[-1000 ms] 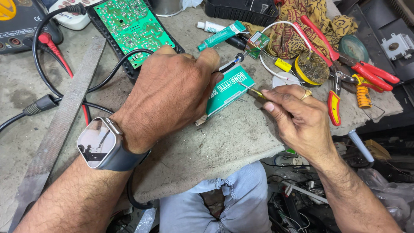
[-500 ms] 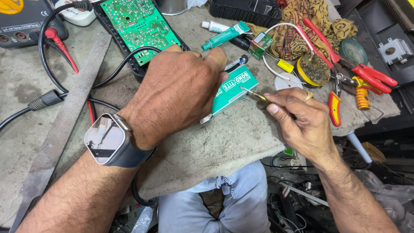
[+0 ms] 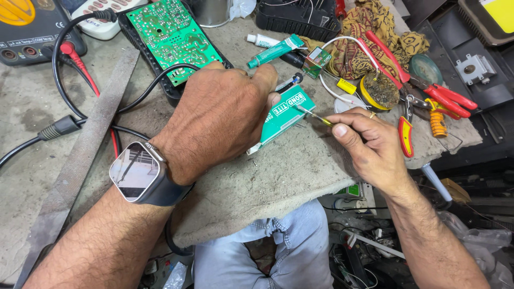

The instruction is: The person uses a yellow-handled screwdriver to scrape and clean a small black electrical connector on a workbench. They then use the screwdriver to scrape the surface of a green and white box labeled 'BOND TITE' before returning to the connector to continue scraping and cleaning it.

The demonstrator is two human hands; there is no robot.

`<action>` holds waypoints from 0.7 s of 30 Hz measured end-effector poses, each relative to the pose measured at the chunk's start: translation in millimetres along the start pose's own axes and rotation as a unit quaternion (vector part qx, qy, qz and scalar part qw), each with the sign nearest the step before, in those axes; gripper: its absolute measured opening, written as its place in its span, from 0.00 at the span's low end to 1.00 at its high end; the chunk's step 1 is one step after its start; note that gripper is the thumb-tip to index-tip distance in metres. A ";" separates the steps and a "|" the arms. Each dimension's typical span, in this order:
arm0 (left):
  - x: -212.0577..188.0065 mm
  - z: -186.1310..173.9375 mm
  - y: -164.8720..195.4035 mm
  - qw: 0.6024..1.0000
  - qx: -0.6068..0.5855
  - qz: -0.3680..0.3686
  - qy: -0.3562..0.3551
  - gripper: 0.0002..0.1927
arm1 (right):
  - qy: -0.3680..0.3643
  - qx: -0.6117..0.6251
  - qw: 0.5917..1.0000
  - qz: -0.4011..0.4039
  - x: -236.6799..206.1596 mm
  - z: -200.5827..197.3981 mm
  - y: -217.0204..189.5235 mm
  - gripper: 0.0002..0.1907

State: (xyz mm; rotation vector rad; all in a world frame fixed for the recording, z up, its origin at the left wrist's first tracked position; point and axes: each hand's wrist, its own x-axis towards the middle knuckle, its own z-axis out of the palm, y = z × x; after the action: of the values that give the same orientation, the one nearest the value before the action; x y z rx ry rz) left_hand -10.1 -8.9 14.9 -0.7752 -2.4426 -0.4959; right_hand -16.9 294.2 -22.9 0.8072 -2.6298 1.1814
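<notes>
The left hand [image 3: 222, 120] lies knuckles-up, fingers curled down over the near end of a green-and-white carton [image 3: 284, 116] that rests flat on the grey felt pad [image 3: 257, 187] — what its fingertips pinch underneath cannot be told. The right hand [image 3: 372, 147] is pinched shut, thumb and forefinger gripping a thin yellow-handled tool [image 3: 316, 115] whose metal tip points at the carton, just beside the left thumb. Beyond the left knuckles lies a green circuit board [image 3: 174, 35]; past the right hand, red-handled pliers [image 3: 428, 88] and a teal tube [image 3: 276, 51].
</notes>
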 end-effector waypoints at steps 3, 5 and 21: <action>-0.2 0.8 -0.1 1.000 0.001 -0.002 -0.001 0.13 | -0.002 -0.029 1.000 -0.007 2.2 1.6 -6.6 0.11; 0.2 1.1 -0.1 1.000 -0.007 -0.004 0.001 0.13 | -0.001 -0.038 0.999 -0.011 3.3 2.2 -12.4 0.11; -0.9 0.3 -0.6 1.000 0.005 0.004 0.007 0.13 | 0.064 -0.181 0.974 -0.117 -3.6 12.0 -35.3 0.15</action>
State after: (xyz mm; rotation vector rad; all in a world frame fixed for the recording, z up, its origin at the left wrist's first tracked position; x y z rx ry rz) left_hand -10.0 -9.6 14.0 -0.7746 -2.4255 -0.4831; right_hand 5.8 267.6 -9.3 0.9008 -2.4527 0.6459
